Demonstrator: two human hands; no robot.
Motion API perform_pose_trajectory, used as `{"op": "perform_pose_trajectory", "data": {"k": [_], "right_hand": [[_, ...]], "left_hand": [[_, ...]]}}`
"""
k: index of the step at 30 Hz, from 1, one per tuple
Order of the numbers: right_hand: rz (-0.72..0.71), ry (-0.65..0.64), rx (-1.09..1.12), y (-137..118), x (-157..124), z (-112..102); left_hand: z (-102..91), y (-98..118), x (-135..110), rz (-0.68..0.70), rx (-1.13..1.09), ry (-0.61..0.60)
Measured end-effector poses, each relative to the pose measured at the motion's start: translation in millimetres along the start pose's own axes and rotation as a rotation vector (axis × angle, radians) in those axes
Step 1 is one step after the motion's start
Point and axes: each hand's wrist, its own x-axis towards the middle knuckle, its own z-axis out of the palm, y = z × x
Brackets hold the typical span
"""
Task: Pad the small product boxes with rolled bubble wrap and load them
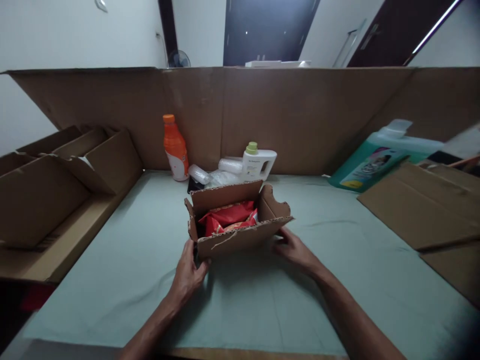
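Observation:
A small cardboard box (242, 240) with its top open is tilted over the middle of the cloth-covered table. Red shiny packets (229, 215) lie inside it. My left hand (189, 272) grips the box's lower left corner, thumb on the near side and fingers round the left end. At the lower right corner, my right hand (294, 247) holds the box with its fingers partly hidden under and behind it. Whether the box's bottom touches the cloth I cannot tell.
Behind the box stand an orange bottle (175, 147), clear bubble-wrap rolls (229, 166) and a white jug with a green cap (258, 162). Divided cardboard (45, 200) lines the left. A teal liquid jug (369, 160) and cardboard flaps (431, 205) are at right. A cardboard wall (292, 115) closes the back.

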Motion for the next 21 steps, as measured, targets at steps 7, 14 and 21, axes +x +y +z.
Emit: {"op": "perform_pose_trajectory", "data": {"k": [7,14,21], "right_hand": [[0.094,0.077,-0.019,26.1,-3.0,20.2],[0.148,0.26,0.02,44.3,-3.1,21.1],[0.192,0.273,-0.029,61.2,-2.8,18.4]], "left_hand": [[11.8,4.5,55.9,0.016,-0.009,-0.121],[10.6,-5.3,92.9,0.121,0.06,-0.214],[-13.4,-5.4,198.4,0.286,0.381,-0.022]]}}
